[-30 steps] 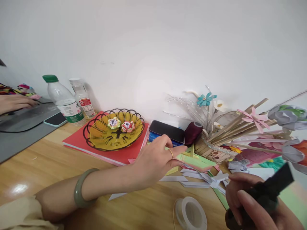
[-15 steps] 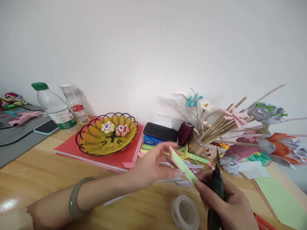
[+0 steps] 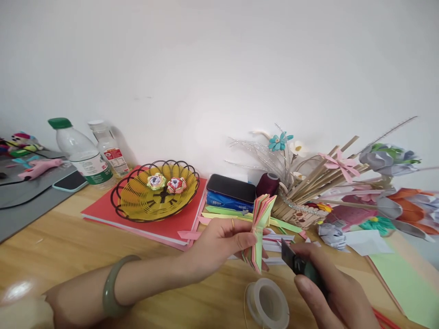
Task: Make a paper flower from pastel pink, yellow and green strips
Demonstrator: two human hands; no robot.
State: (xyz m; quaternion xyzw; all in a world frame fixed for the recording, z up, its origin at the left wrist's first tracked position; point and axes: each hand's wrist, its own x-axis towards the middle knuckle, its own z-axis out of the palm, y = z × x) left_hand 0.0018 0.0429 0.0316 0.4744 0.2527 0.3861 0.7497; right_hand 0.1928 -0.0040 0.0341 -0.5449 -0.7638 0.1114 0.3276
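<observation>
My left hand (image 3: 229, 242) pinches a folded stack of colored paper (image 3: 259, 233), green, pink and yellow, at its narrow middle. The stack stands nearly upright, with its layers fanned at the top and bottom ends. To its right, my right hand (image 3: 329, 283) is wrapped round a dark-handled tool (image 3: 307, 269), its grey blade pointing up and left toward the paper without touching it. A white spool (image 3: 267, 304) with thread lies on the table below the hands. Behind the paper are colored and white paper strips (image 3: 284, 224).
A yellow basket (image 3: 154, 205) with two paper flowers sits on red sheets (image 3: 99, 205). Bottles (image 3: 85, 160) and a phone (image 3: 70, 181) are left. A black case (image 3: 230, 187), a maroon thread cone (image 3: 267, 184) and a flower basket (image 3: 298, 214) stand behind; green paper (image 3: 408, 283) lies right.
The paper stack has passed from my right hand to my left and turned upright with its ends fanned. The tool in my right hand has tilted left toward the paper.
</observation>
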